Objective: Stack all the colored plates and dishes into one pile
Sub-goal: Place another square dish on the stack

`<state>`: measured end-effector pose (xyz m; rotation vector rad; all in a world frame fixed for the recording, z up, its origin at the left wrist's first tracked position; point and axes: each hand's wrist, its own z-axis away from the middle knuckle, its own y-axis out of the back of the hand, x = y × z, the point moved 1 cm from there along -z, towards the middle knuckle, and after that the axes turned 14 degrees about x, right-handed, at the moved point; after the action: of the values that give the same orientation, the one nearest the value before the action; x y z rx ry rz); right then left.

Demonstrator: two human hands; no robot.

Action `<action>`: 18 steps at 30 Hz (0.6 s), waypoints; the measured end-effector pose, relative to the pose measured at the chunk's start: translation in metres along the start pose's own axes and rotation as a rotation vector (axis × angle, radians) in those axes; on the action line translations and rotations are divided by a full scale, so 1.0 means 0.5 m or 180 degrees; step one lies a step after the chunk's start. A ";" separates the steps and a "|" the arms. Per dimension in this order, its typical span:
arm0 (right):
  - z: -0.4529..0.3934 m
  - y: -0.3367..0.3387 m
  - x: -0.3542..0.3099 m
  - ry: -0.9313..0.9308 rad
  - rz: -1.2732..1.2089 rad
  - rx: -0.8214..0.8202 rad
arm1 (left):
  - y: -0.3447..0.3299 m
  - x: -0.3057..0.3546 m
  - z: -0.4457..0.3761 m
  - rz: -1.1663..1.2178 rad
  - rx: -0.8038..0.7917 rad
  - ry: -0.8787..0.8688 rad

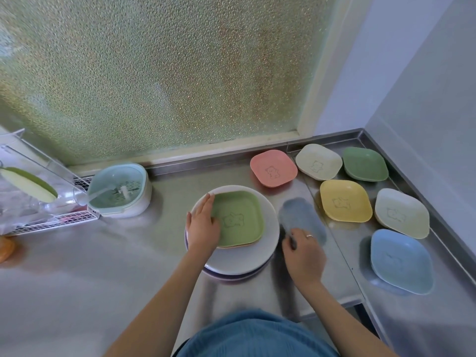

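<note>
A pile of round white plates (pixel 270 228) stands at the counter's middle, with a light green square dish (pixel 242 215) on top and an orange rim showing under it. My left hand (pixel 203 225) rests flat on the green dish's left edge, fingers straight. My right hand (pixel 304 253) grips the near edge of a blurred grey-blue dish (pixel 301 217) just right of the pile. Loose on the counter to the right lie a pink dish (pixel 273 168), a cream dish (pixel 318 161), a dark green dish (pixel 365 164), a yellow dish (pixel 345 200), a pale dish (pixel 401 213) and a blue dish (pixel 401 261).
A mint strainer basket with a lid (pixel 118 189) and a white wire rack (pixel 51 220) stand at the left. An orange object (pixel 5 248) shows at the left edge. A frosted window backs the steel counter (pixel 77 279), and a wall closes the right side.
</note>
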<state>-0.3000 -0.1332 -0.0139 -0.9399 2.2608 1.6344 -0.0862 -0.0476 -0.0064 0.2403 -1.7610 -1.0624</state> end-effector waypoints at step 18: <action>-0.007 -0.015 -0.135 0.2920 -0.0341 -0.0078 | 0.027 0.009 -0.007 0.2089 0.0541 0.1589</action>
<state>-0.2425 -0.1123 0.0154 -2.1018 2.6013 1.3207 -0.0813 -0.0441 0.0068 0.0154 -1.3251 -0.3372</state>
